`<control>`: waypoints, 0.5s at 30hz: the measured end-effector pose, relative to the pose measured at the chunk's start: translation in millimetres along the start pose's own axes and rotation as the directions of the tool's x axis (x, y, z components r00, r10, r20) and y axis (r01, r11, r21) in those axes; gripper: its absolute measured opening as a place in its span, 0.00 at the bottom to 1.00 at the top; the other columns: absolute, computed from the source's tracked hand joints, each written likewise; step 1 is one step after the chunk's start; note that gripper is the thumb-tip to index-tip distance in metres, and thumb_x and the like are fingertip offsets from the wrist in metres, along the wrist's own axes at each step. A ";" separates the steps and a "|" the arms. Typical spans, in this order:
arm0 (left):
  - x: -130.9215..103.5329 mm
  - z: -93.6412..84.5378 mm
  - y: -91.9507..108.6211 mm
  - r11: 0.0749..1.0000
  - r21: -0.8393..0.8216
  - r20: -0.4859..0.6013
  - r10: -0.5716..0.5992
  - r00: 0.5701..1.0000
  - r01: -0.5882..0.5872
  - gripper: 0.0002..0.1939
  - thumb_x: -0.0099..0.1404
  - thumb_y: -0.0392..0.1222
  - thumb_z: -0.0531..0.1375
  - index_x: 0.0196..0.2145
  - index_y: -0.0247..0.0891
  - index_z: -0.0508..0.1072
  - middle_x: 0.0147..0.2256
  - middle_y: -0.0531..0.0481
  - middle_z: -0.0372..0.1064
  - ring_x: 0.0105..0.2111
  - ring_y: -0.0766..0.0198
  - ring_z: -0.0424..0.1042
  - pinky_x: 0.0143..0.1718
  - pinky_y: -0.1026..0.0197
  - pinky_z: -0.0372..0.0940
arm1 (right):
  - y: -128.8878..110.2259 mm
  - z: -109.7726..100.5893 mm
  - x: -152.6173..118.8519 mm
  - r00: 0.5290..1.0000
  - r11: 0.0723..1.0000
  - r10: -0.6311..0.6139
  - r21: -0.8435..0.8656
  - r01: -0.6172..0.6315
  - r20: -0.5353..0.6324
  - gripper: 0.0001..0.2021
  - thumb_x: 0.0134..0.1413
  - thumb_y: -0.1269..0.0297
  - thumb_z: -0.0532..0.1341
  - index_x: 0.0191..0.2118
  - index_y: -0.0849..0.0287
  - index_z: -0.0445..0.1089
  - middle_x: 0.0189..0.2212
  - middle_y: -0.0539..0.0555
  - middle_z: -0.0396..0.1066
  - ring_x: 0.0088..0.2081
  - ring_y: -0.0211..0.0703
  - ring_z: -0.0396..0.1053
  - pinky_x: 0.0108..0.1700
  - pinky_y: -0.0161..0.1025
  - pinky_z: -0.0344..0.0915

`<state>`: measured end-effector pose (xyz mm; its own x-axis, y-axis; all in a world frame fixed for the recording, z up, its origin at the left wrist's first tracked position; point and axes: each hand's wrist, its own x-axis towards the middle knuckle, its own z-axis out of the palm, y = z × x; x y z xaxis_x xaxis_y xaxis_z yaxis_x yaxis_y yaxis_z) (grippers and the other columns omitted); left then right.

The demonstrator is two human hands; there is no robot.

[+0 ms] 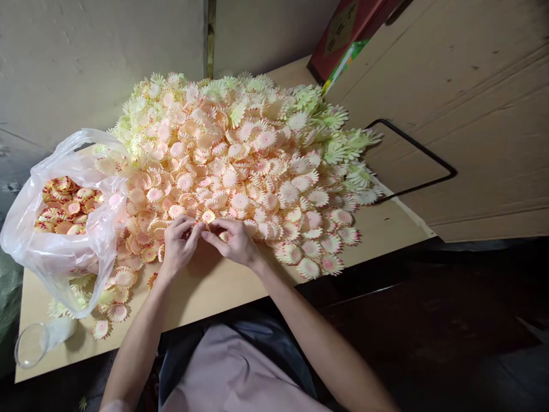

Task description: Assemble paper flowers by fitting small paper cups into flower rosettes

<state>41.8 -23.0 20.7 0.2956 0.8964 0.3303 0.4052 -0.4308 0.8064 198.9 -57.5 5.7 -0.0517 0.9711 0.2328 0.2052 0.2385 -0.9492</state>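
Pinched fingers of my left hand (180, 243) meet those of my right hand (234, 243) at the front edge of a big heap of artificial flowers (240, 200). Between the fingertips sits one small artificial flower (208, 216), yellowish with red-tipped petals and a pink centre. Both hands appear closed on it, though the fingers partly hide where they grip. The heaped flowers are flat, many-petalled pieces, peach and pink in the middle and pale green towards the back and right.
At the left, an open translucent plastic bag (103, 229) holds redder flower pieces (68, 206). A clear cup (32, 346) lies on its side near the left corner of the wooden table (231, 286). Cardboard (472, 126) and a red box (338, 40) stand at the right and back.
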 end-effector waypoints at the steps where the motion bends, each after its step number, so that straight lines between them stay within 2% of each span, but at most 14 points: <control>1: -0.7 -0.4 1.4 1.000 -0.011 -0.008 -0.013 1.000 0.013 0.14 0.65 0.47 0.59 0.26 0.35 0.73 0.26 0.50 0.65 0.25 0.69 0.61 0.28 0.64 0.56 | 0.4 0.1 -1.1 1.000 1.000 0.005 0.006 -0.005 -0.017 0.12 0.57 0.56 0.60 0.29 0.59 0.69 0.24 0.51 0.68 0.28 0.38 0.65 0.31 0.35 0.60; 3: -2.3 -0.6 3.4 0.995 -0.062 -0.022 -0.077 0.997 0.076 0.11 0.63 0.48 0.61 0.35 0.36 0.75 0.26 0.53 0.64 0.24 0.70 0.60 0.27 0.65 0.56 | 0.4 0.1 -2.5 0.999 1.000 0.012 0.009 -0.011 -0.032 0.11 0.58 0.58 0.59 0.31 0.59 0.70 0.26 0.52 0.70 0.28 0.38 0.66 0.30 0.35 0.60; 5: -3.8 -0.1 2.5 0.981 -0.129 -0.034 -0.149 0.988 0.144 0.14 0.62 0.48 0.62 0.43 0.38 0.72 0.25 0.55 0.62 0.22 0.71 0.58 0.25 0.67 0.55 | -0.8 -0.1 -3.2 0.999 1.000 0.015 0.002 -0.015 -0.028 0.10 0.58 0.58 0.59 0.30 0.59 0.70 0.26 0.51 0.69 0.28 0.38 0.65 0.30 0.35 0.60; 7: -4.5 0.9 -2.0 0.974 -0.163 -0.033 -0.167 0.985 0.159 0.13 0.61 0.49 0.62 0.40 0.39 0.70 0.24 0.56 0.61 0.22 0.72 0.58 0.24 0.68 0.55 | -2.3 -0.3 -3.6 0.999 1.000 0.023 0.011 -0.023 -0.023 0.11 0.58 0.58 0.59 0.30 0.59 0.69 0.25 0.51 0.68 0.28 0.38 0.64 0.30 0.35 0.60; 10: -3.8 1.8 -11.4 0.981 -0.141 0.015 -0.133 0.991 0.134 0.12 0.61 0.49 0.62 0.32 0.37 0.69 0.24 0.55 0.64 0.22 0.72 0.60 0.26 0.67 0.57 | -4.0 -0.6 -5.1 0.999 0.999 0.036 0.033 -0.035 -0.018 0.11 0.59 0.58 0.58 0.29 0.59 0.68 0.24 0.50 0.66 0.28 0.37 0.63 0.31 0.35 0.60; 15: -2.8 1.5 -13.0 0.984 -0.097 0.056 -0.142 0.988 0.147 0.11 0.66 0.47 0.56 0.31 0.37 0.66 0.22 0.56 0.61 0.20 0.72 0.57 0.23 0.67 0.54 | -2.8 -1.1 -6.1 1.000 0.999 0.020 0.044 -0.021 0.017 0.10 0.58 0.61 0.58 0.28 0.59 0.66 0.24 0.50 0.66 0.27 0.37 0.63 0.31 0.35 0.59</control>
<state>37.0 -20.1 8.6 0.2827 0.9413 0.1844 0.3582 -0.2819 0.8901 199.7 -64.1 7.1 -0.0641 0.9756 0.2099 0.1630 0.2177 -0.9623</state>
